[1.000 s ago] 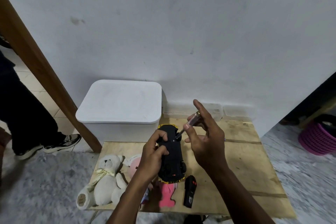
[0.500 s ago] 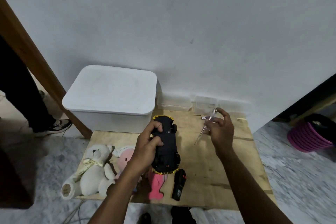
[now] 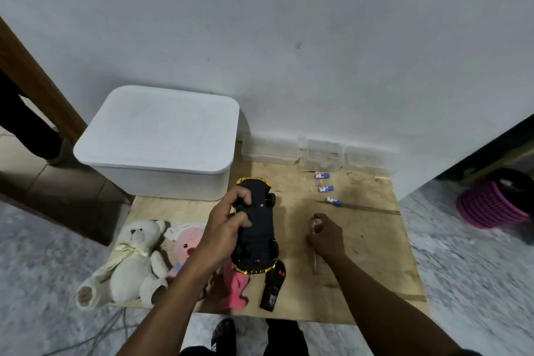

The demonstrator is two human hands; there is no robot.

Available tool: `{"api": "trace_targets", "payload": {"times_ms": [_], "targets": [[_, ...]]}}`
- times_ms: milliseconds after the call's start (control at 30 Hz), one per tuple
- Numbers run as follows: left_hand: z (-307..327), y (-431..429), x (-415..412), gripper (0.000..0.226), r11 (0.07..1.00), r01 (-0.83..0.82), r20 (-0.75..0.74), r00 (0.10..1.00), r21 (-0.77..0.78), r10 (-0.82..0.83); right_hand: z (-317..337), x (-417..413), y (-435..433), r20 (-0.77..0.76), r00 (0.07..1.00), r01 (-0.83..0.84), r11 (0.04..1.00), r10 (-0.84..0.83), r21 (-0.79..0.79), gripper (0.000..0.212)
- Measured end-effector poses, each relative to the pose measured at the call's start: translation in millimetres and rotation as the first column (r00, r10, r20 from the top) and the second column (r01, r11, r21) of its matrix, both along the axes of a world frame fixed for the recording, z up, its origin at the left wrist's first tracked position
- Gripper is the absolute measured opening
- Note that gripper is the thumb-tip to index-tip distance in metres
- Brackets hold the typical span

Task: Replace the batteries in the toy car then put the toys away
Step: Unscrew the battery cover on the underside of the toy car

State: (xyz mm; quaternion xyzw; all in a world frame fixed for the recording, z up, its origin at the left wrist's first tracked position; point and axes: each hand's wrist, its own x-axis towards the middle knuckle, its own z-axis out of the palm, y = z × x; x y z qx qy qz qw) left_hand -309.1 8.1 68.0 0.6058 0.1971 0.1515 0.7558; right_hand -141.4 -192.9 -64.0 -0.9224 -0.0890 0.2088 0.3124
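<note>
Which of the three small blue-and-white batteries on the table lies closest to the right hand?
The front blue-and-white battery, lying slanted just beyond the right hand; the middle battery and rear battery lie farther back.

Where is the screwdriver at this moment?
In the head view, the screwdriver is held in the right hand over the wooden board, right of the upturned toy car and nearer than the three batteries.
</note>
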Motion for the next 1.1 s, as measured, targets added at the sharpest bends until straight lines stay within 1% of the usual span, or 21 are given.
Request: {"api": "trace_targets", "payload": {"times_ms": [133,233,333,400,500,567,633,733,800,867,933,1100], "targets": [[3,-2,1,0.028,1.000,0.010,0.007,1.000,0.005,-0.010,-8,1,0,0.021,1.000,-0.022,0.999,0.023,-0.046,0.057],[7,-3,2,0.028,1.000,0.015,0.011,1.000,0.024,-0.015,-8,2,-2,0.020,0.999,-0.030,0.998,0.031,-0.053,0.060],[11,-2,1,0.027,1.000,0.011,0.011,1.000,0.028,-0.011,4,2,0,0.092,0.995,0.025,1.000,-0.024,-0.014,0.050],[11,-2,0,0.027,0.999,0.008,0.011,1.000,0.031,-0.009,26,1,8,0.168,0.984,0.050,0.997,-0.060,0.063,0.045],[11,0,-3,0.025,1.000,0.010,0.014,1.000,0.028,-0.010,78,-8,24,0.226,0.970,0.032,0.965,-0.093,0.260,0.037],[11,2,-4,0.023,0.999,0.015,0.016,1.000,0.037,-0.016,117,-25,34,0.275,0.959,-0.042,0.929,-0.065,0.368,0.031],[12,3,-5,0.025,0.999,0.022,0.015,1.000,0.043,-0.023,150,-46,42,0.321,0.947,-0.160,0.898,0.022,0.409,0.027],[16,3,-5,0.028,0.996,0.029,0.023,0.999,0.082,-0.031,177,-74,49,0.320,0.932,-0.288,0.883,0.170,0.369,0.020],[20,2,-6,0.028,0.995,0.041,0.040,0.998,0.089,-0.045,180,-85,54,0.341,0.917,-0.318,0.896,0.208,0.308,0.017],[22,0,-6,0.027,0.994,0.046,0.055,0.997,0.099,-0.052,178,-90,58,0.364,0.913,-0.292,0.916,0.182,0.274,0.018],[24,-1,-7,0.026,0.994,0.044,0.062,0.997,0.100,-0.050,175,-93,61,0.370,0.918,-0.253,0.928,0.141,0.275,0.020],[26,1,-9,0.029,0.998,0.027,0.102,0.994,0.055,-0.032,179,-99,68,0.382,0.917,-0.227,0.939,0.117,0.258,0.022]]}}
